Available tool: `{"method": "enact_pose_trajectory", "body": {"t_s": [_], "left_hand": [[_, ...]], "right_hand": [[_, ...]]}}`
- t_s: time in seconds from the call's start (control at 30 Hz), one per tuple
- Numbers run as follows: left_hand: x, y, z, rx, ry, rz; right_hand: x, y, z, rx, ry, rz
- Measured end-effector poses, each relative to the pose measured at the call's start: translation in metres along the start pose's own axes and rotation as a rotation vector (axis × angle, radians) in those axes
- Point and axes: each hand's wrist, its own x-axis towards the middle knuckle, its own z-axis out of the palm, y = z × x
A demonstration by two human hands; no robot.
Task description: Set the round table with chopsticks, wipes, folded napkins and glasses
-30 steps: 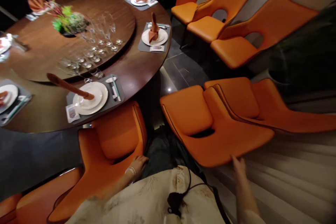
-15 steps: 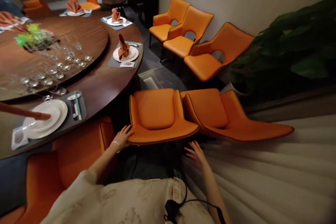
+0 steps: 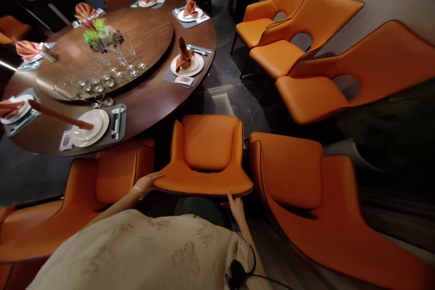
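Note:
An orange upholstered chair (image 3: pixel 207 186) stands right in front of me, its backrest toward me and its seat facing the round table. My left hand (image 3: pixel 148 183) grips the left end of its backrest, with a pale band at the wrist. At the right part of the same backrest, my right hand (image 3: pixel 235 207) has a finger on top of the rim while the other fingers curl below it, partly hidden. A second orange chair (image 3: pixel 288 167) is close by on the right. To the left, another orange chair (image 3: pixel 115 176) is by the table edge.
The round wooden table (image 3: pixel 149 120) carries place settings with folded napkins, a planter (image 3: pixel 102 38) and several glasses (image 3: pixel 108 79) on its turntable (image 3: pixel 146 31). Along the right wall stand three more orange chairs (image 3: pixel 272 56). Dark tiled floor (image 3: pixel 224 72) lies between.
The chair before me now stands apart from the one on its right, nearer the table. My right hand has come from free air onto its backrest; my left hand stays on it. The view has shifted.

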Motion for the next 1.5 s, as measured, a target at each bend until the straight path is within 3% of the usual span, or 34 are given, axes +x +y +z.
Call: {"method": "enact_pose_trajectory", "body": {"t_s": [0.2, 0.33, 0.43, 0.57, 0.73, 0.9, 1.1, 1.27, 1.5], "left_hand": [[0.059, 0.031, -0.018, 0.014, 0.098, -0.027], [0.114, 0.067, -0.032, 0.07, 0.218, 0.089], [0.156, 0.106, -0.048, 0.026, 0.185, 0.168], [0.207, 0.162, -0.076, -0.12, 0.074, 0.233], [0.269, 0.226, -0.108, -0.25, 0.05, 0.293], [0.336, 0.294, -0.133, -0.318, 0.06, 0.376], [0.416, 0.391, -0.163, -0.412, 0.024, 0.344], [0.45, 0.437, -0.178, -0.421, -0.07, 0.247], [0.449, 0.45, -0.181, -0.55, -0.043, 0.194]], "right_hand": [[0.099, -0.105, -0.029, -0.072, -0.061, 0.01], [0.177, -0.178, -0.054, -0.168, -0.06, -0.035], [0.233, -0.235, -0.075, -0.364, 0.009, -0.049], [0.299, -0.311, -0.099, -0.644, 0.22, -0.114], [0.375, -0.394, -0.115, -0.807, 0.357, -0.195], [0.453, -0.483, -0.13, -0.859, 0.377, -0.22], [0.54, -0.589, -0.15, -0.962, 0.306, -0.277], [0.583, -0.632, -0.17, -0.994, 0.197, -0.332], [0.597, -0.636, -0.181, -1.075, 0.128, -0.359]]}}
